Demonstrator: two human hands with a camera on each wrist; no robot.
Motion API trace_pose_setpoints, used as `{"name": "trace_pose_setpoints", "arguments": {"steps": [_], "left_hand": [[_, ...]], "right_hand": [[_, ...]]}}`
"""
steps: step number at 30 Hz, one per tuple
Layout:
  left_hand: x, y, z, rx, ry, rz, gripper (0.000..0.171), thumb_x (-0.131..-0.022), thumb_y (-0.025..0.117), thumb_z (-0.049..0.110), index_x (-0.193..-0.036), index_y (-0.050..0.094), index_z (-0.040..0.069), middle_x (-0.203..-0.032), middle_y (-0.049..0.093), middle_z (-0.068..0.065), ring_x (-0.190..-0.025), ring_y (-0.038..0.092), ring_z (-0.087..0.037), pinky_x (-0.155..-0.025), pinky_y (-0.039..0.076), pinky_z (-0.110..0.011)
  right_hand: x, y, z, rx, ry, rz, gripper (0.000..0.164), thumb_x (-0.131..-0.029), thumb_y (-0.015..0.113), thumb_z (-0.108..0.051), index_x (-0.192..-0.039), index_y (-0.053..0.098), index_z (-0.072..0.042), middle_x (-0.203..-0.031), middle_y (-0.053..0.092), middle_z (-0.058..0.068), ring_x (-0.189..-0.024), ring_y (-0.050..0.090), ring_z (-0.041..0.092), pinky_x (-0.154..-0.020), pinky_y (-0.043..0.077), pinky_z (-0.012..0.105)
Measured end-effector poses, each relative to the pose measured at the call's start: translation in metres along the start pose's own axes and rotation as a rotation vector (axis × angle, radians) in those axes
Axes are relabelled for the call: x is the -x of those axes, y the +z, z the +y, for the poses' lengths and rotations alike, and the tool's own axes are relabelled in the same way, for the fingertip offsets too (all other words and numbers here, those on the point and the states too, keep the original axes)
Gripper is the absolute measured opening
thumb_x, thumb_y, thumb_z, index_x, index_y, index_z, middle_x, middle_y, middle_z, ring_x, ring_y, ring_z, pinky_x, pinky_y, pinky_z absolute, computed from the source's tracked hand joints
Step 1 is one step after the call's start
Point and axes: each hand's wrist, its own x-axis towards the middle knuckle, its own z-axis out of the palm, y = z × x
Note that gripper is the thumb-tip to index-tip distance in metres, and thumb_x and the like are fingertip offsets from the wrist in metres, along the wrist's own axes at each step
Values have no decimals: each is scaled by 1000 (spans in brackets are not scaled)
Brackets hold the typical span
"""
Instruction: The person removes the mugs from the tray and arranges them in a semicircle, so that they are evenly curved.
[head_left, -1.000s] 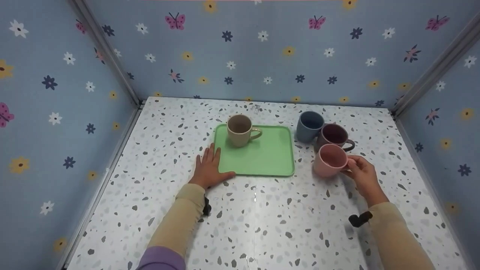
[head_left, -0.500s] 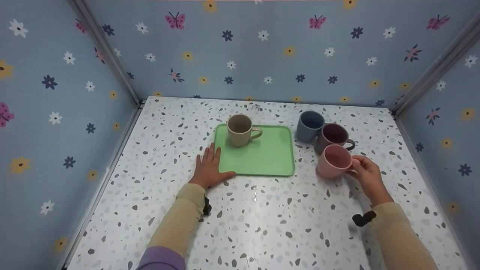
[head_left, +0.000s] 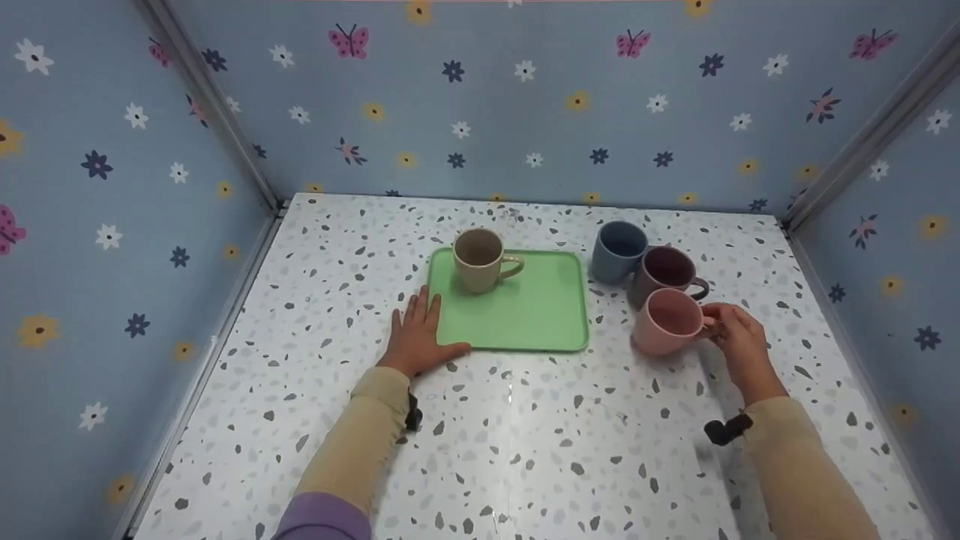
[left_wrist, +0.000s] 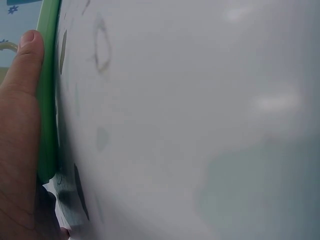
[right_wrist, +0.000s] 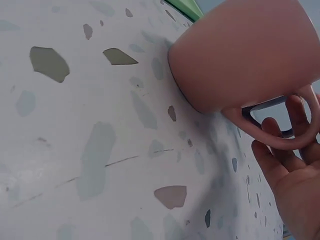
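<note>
My left hand (head_left: 415, 343) lies flat with fingers spread on the left edge and near-left corner of a light green tray (head_left: 525, 330); in the left wrist view its thumb (left_wrist: 29, 55) runs along the tray's rim. A beige mug (head_left: 478, 262) stands upright on the tray's back left, handle to the right. At the right, my right hand (head_left: 739, 337) is at the handle of a pink mug (head_left: 664, 337), with fingers around it. The right wrist view shows fingers (right_wrist: 270, 162) behind and inside the handle loop; the thumb is hidden there.
Behind the pink mug stand a dark maroon mug (head_left: 645, 286) and a blue-grey mug (head_left: 615, 264), close together, right of the tray. The speckled white table (head_left: 525, 442) is bounded by blue flowered panels (head_left: 525, 112) at the back and sides.
The pink mug has moved slightly right with my right hand, then stayed in place while the fingers shifted back on its handle. My left hand and the tray have not moved.
</note>
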Motion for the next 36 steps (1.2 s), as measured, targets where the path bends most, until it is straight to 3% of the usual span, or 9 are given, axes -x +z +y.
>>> {"name": "trace_pose_setpoints", "arguments": {"steps": [5, 9, 15, 24, 31, 36], "left_hand": [[4, -5, 5, 16, 8, 13, 121, -82, 53, 84, -163, 7, 7, -169, -10, -14, -155, -4, -36, -121, -2, -61], [5, -5, 5, 24, 10, 18, 119, -83, 54, 82, -163, 7, 6, -169, -10, -15, -155, -4, -37, -121, -2, -61], [4, -3, 5, 14, 2, 9, 120, -82, 51, 84, -163, 6, 7, -169, -11, -14, -155, -6, -35, -121, -4, -60], [2, -4, 4, -5, -13, -6, 122, -81, 49, 86, -163, 3, 9, -169, -13, -13, -155, -8, -34, -121, -5, -59], [0, -1, 3, -5, -10, -7, 124, -80, 49, 88, -163, 3, 9, -169, -14, -12, -155, -7, -34, -121, -4, -59], [-1, 1, 1, -14, -2, -7, 124, -79, 48, 89, -163, 3, 9, -169, -14, -12, -155, -6, -34, -122, -2, -60]], "right_hand": [[-7, 6, -13, -151, -122, 52, 40, -106, 52, -30, -118, 62, 7, -104, 72, 3, -101, 68, 13, -90, 54, 23], [-16, 15, -27, -205, -200, 64, 33, -106, 53, -24, -109, 65, 7, -99, 74, 7, -98, 69, 18, -93, 55, 28], [-25, 32, -46, -183, -257, 74, 33, -105, 55, -25, -108, 64, 7, -98, 74, 8, -97, 70, 20, -94, 54, 29], [-36, 69, -67, -130, -254, 53, 33, -105, 55, -28, -108, 63, 4, -102, 73, 8, -101, 67, 20, -96, 52, 30], [-47, 107, -72, -64, -287, 22, 30, -106, 55, -28, -106, 65, 0, -102, 72, 7, -104, 67, 21, -99, 52, 30], [-54, 134, -70, -95, -350, -13, 26, -105, 56, -24, -102, 66, 0, -99, 74, 7, -99, 70, 19, -95, 53, 29]]}}
